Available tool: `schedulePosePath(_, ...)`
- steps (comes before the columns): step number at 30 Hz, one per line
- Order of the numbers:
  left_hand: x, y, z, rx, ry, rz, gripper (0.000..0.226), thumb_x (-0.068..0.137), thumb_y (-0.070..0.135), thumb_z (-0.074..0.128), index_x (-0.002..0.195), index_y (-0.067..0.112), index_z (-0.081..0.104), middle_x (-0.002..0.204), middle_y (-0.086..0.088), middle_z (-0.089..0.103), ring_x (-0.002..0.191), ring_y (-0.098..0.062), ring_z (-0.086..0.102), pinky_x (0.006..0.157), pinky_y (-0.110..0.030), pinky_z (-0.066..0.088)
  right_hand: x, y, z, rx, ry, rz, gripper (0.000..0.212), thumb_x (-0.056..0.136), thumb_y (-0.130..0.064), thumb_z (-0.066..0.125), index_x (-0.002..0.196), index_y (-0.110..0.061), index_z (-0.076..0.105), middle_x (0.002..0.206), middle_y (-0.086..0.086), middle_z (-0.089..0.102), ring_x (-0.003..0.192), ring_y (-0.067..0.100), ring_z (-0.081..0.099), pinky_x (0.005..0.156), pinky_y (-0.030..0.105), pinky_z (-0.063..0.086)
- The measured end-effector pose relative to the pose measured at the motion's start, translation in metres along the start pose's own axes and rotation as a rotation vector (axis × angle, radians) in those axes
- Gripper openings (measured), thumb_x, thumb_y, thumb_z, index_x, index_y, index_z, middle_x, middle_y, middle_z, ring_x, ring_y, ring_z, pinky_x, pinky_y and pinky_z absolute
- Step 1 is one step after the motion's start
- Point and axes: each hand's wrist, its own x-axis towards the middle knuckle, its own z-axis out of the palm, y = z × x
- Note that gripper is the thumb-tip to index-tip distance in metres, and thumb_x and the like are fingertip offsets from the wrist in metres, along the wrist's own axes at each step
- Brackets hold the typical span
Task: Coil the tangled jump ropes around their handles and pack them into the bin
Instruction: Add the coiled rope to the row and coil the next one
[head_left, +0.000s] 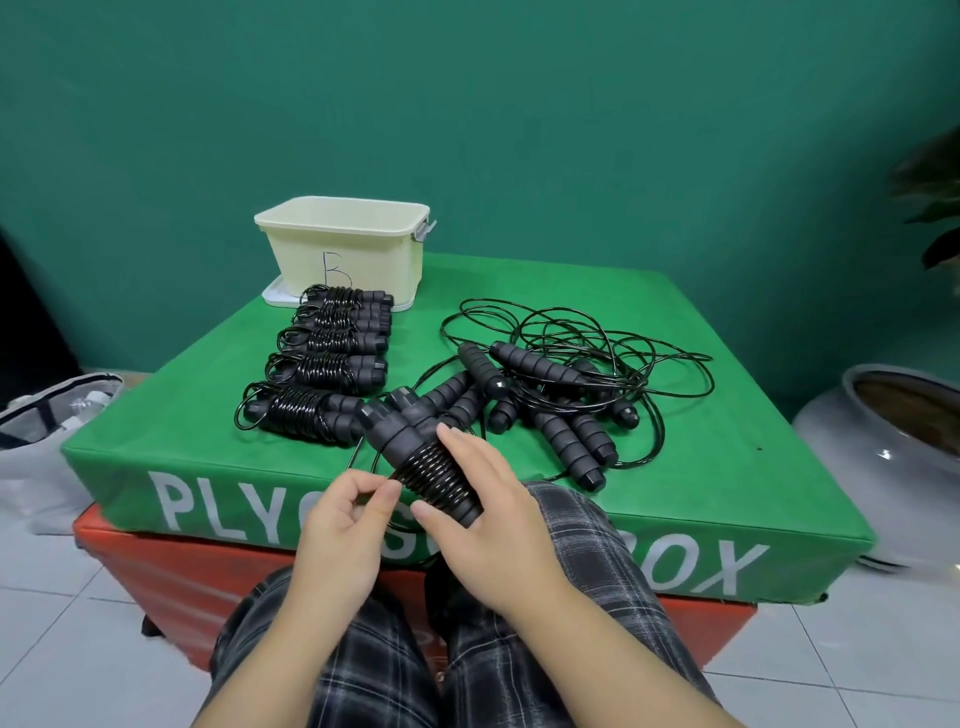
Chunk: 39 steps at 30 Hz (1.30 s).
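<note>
Jump rope, half coiled, sits low centre; the right hand grasps its paired handles, the left hand pinches the cord, mid-wrap, I'd say; next needs tension, then the bin upper left

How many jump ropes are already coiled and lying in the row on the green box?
5, in a row from the cream bin toward the person. The far ones overlap, so one more may be hidden. A sixth is being wound in the hands.

Bin behind 5 coiled ropes (tangled ropes to their right).
</note>
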Motion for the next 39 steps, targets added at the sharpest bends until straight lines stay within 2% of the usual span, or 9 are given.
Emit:
schedulePosePath(2, 0.002, 0.001, 0.0, -0.111, -0.008, -0.052, 0.018, 0.082, 0.042, 0.067, 0.084, 0.026, 0.058, 0.056, 0.004, 0.043, 0.049, -0.013, 0.034, 0.048, -0.026, 0.03, 0.0, 0.0, -0.001, 0.098, -0.017, 0.007, 0.067, 0.078, -0.04, 0.065, 0.141, -0.039, 0.041, 0.137, -0.022, 0.044, 0.125, -0.015, 0.037, 0.105, 0.01, 0.029)
schedulePosePath(5, 0.001, 0.0, 0.001, -0.219, -0.058, -0.099, 0.069, 0.069, 0.068, 0.061, 0.107, 0.011, 0.054, 0.051, 0.006, 0.045, 0.04, -0.005, 0.034, 0.04, -0.017, 0.029, -0.002, -0.001, -0.001, 0.183, -0.091, 0.045, 0.063, 0.075, -0.049, 0.062, 0.134, -0.055, 0.038, 0.129, -0.024, 0.051, 0.119, -0.005, 0.049, 0.103, 0.024, 0.04)
schedulePosePath(8, -0.005, 0.002, 0.001, -0.149, -0.136, -0.07, 0.102, 0.038, 0.1, 0.043, 0.086, 0.011, 0.056, 0.041, 0.006, 0.033, 0.036, -0.004, 0.027, 0.039, -0.017, 0.022, -0.003, -0.003, -0.003, 0.233, -0.167, 0.051, 0.056, 0.078, -0.047, 0.061, 0.124, -0.063, 0.034, 0.115, -0.015, 0.061, 0.098, 0.0, 0.062, 0.091, 0.025, 0.048)
schedulePosePath(12, -0.008, 0.007, -0.001, -0.115, -0.088, -0.037, 0.101, 0.037, 0.102, 0.039, 0.08, 0.012, 0.06, 0.038, 0.005, 0.032, 0.037, -0.004, 0.028, 0.039, -0.016, 0.021, -0.003, -0.003, -0.004, 0.181, -0.18, 0.038, 0.051, 0.086, -0.045, 0.055, 0.131, -0.054, 0.032, 0.094, -0.01, 0.066, 0.078, 0.005, 0.06, 0.079, 0.029, 0.049)
schedulePosePath(18, -0.007, 0.002, -0.005, -0.008, 0.017, 0.066, 0.067, 0.056, 0.093, 0.041, 0.053, 0.027, 0.053, 0.048, 0.007, 0.046, 0.048, -0.007, 0.036, 0.05, -0.027, 0.027, -0.003, 0.001, 0.003, 0.115, -0.027, -0.134, 0.038, 0.095, -0.037, 0.046, 0.132, -0.046, 0.042, 0.138, -0.014, 0.043, 0.123, -0.01, 0.04, 0.099, 0.005, 0.029)
schedulePosePath(25, -0.008, 0.001, -0.002, 0.015, 0.042, 0.193, 0.035, 0.077, 0.056, 0.057, 0.056, 0.029, 0.063, 0.063, 0.004, 0.055, 0.058, -0.008, 0.051, 0.057, -0.017, 0.04, 0.003, 0.007, 0.004, 0.059, 0.163, -0.127, 0.041, 0.096, -0.036, 0.036, 0.13, -0.027, 0.059, 0.131, -0.013, 0.054, 0.121, -0.005, 0.046, 0.102, 0.011, 0.034)
schedulePosePath(32, -0.014, 0.01, -0.002, -0.037, 0.049, 0.198, 0.032, 0.084, 0.013, 0.063, 0.06, 0.033, 0.07, 0.059, 0.01, 0.057, 0.058, -0.003, 0.05, 0.058, -0.009, 0.038, 0.003, 0.002, 0.006, -0.219, 0.111, -0.096, 0.085, 0.076, -0.069, 0.05, 0.146, -0.021, 0.038, 0.138, -0.006, 0.041, 0.126, 0.009, 0.037, 0.105, 0.018, 0.028)
schedulePosePath(36, -0.015, 0.012, -0.001, -0.069, 0.045, 0.154, 0.024, 0.084, 0.02, 0.062, 0.062, 0.025, 0.07, 0.06, 0.004, 0.053, 0.053, -0.005, 0.048, 0.059, -0.015, 0.042, 0.004, 0.005, 0.008, -0.291, 0.104, -0.128, 0.094, 0.072, -0.067, 0.057, 0.149, -0.026, 0.022, 0.139, -0.008, 0.03, 0.124, 0.012, 0.034, 0.102, 0.023, 0.032)
schedulePosePath(39, -0.015, 0.011, 0.001, -0.078, 0.028, 0.133, 0.033, 0.086, 0.037, 0.061, 0.089, 0.007, 0.073, 0.064, 0.001, 0.051, 0.057, -0.013, 0.052, 0.061, -0.023, 0.048, 0.003, 0.004, 0.007, -0.302, 0.077, -0.128, 0.099, 0.075, -0.044, 0.073, 0.146, -0.036, 0.003, 0.138, -0.007, 0.031, 0.123, 0.017, 0.041, 0.095, 0.031, 0.044)
